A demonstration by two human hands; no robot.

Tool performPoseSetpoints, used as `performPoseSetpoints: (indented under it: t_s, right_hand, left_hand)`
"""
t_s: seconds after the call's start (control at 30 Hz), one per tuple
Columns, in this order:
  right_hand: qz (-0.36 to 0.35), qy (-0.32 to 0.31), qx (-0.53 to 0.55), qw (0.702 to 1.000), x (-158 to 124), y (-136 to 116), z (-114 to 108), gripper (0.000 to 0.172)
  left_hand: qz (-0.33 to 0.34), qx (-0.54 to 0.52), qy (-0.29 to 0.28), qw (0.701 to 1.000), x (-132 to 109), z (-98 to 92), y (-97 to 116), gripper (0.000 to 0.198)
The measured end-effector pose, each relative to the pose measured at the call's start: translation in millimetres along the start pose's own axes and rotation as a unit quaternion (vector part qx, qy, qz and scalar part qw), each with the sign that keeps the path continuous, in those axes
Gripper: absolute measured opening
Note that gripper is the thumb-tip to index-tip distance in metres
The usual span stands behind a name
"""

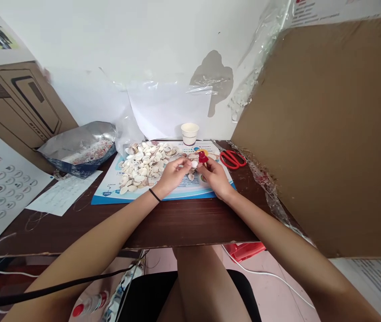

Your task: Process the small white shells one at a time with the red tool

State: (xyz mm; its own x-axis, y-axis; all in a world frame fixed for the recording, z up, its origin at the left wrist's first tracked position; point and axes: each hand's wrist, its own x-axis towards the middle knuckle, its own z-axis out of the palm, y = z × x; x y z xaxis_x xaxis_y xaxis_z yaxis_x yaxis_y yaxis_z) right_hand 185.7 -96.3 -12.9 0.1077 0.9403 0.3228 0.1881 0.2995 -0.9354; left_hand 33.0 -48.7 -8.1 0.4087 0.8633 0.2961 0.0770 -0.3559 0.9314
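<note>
Head view, one moment. We log both hands low over the desk, close together but not joined, the fingers nearly meeting at the work.

Left hand, black wristband: the fingertips pinch a small white shell, which lies between the hands, closer to the right one. Right hand: the fingers are closed on a red object, upright and just beside the shell. It is too small for us to identify, and we cannot tell whether it touches the shell.

Both hands are above a printed mat with a blue edge. On it, just left of the left hand, lies a heap of pale shells; one loose shell sits just under the hands.

Beyond the mat stands a paper cup. Red scissors lie to its right, near the right hand. To its left we note a foil bag of pink-speckled grains and a handwritten sheet
</note>
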Motion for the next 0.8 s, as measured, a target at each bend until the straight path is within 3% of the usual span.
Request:
performPoseSetpoints:
  t_s: [0.17,0.5,0.63,0.8]
  right_hand:
    - [0.064,-0.002,0.124,0.99,-3.8,-4.2,3.9,0.034]
    - [0.168,0.032,0.196,0.965,-5.7,-14.5,4.0,0.044]
    - [0.161,0.029,0.215,0.963,-3.7,-11.7,4.6,0.05]
    - [0.127,0.0,0.169,0.977,-3.3,-6.8,6.5,0.047]
  left_hand:
    - [-0.007,-0.015,-0.022,1.0,1.0,-2.6,-0.5,0.025]
    - [-0.064,-0.127,-0.059,0.988,0.3,-3.9,-0.7,0.026]
    - [-0.055,-0.142,-0.084,0.985,-0.3,-4.3,0.1,0.024]
    - [-0.063,-0.141,-0.059,0.986,1.7,-3.0,-5.1,0.031]
